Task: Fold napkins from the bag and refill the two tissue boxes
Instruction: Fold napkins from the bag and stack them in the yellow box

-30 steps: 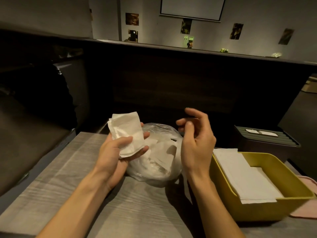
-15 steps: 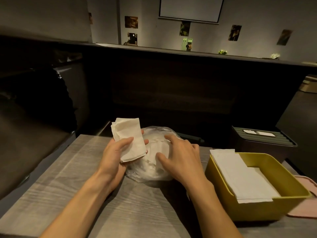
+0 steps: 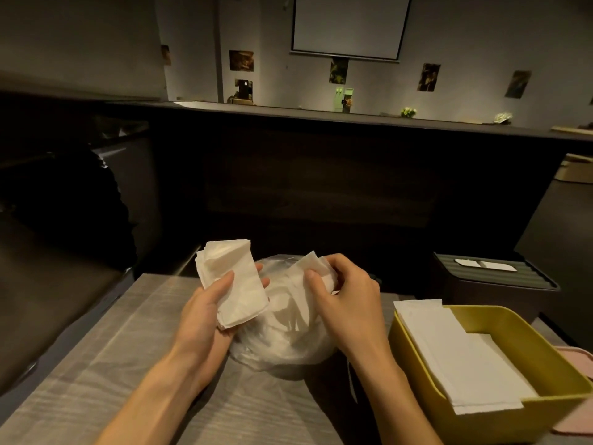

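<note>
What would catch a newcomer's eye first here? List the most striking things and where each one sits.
First, the left hand holding up a stack of white napkins at the centre, over the grey table. Beside it, the right hand pinches a napkin at the clear plastic bag. At the right edge sits the yellow box, open, with folded napkins draped over its near rim.
</note>
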`<state>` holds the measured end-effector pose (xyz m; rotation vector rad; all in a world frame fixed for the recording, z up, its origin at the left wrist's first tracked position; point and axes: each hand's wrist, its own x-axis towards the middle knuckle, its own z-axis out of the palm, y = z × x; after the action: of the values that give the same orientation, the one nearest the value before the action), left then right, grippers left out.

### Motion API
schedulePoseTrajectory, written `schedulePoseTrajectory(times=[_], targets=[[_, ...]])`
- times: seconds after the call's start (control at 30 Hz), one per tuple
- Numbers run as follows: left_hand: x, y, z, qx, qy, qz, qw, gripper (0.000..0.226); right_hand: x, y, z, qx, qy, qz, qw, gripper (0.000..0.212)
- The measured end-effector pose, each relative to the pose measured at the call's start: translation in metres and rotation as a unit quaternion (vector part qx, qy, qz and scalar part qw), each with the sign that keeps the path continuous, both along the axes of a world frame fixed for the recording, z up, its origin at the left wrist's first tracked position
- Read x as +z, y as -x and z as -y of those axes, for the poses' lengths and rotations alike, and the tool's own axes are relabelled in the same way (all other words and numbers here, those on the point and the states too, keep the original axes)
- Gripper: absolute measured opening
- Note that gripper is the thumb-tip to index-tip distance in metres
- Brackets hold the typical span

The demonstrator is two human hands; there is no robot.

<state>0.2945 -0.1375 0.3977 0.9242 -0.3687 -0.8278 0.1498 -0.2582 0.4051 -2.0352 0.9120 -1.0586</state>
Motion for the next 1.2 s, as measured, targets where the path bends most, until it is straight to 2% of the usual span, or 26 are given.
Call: schedulePoseTrajectory(times=[0.27,0.4,0.47,0.6,0.77,0.9,1.0,1.13,1.2], targets=[[0.006,-0.001,-0.001,0.018,0.030,-0.020,0.999,0.031,0.002,-0.002,0.001,0.020,-0.034,0.119,0.992,0.003],[0.007,0.005,-0.002,-0.001,0.019,-0.014,1.000,0.033,0.002,-0.003,0.000,0.018,-0.030,0.146,0.989,0.015],[0.008,0.007,-0.003,-0.009,0.019,-0.005,1.000,0.037,0.004,-0.003,-0.005,0.022,-0.018,0.188,0.982,0.018],[0.009,0.010,-0.004,-0.030,0.012,0.012,0.999,0.037,0.012,-0.001,-0.012,0.050,0.008,0.255,0.965,0.005],[0.009,0.020,-0.003,-0.051,-0.015,0.013,0.998,0.041,0.008,-0.008,-0.015,0.058,-0.027,0.236,0.970,0.007],[0.009,0.026,-0.002,-0.079,-0.032,0.012,0.996,0.043,0.003,-0.013,-0.013,0.097,-0.107,0.234,0.961,0.016],[0.010,0.029,-0.001,-0.099,-0.033,-0.002,0.995,0.045,-0.004,-0.014,-0.010,0.123,-0.144,0.195,0.962,0.021],[0.010,0.024,-0.002,-0.114,-0.039,-0.019,0.992,0.047,-0.013,-0.015,-0.006,0.086,-0.076,0.115,0.987,0.036],[0.010,0.022,-0.003,-0.130,-0.040,-0.024,0.990,0.052,-0.012,-0.016,-0.009,0.086,-0.052,0.133,0.986,0.036]])
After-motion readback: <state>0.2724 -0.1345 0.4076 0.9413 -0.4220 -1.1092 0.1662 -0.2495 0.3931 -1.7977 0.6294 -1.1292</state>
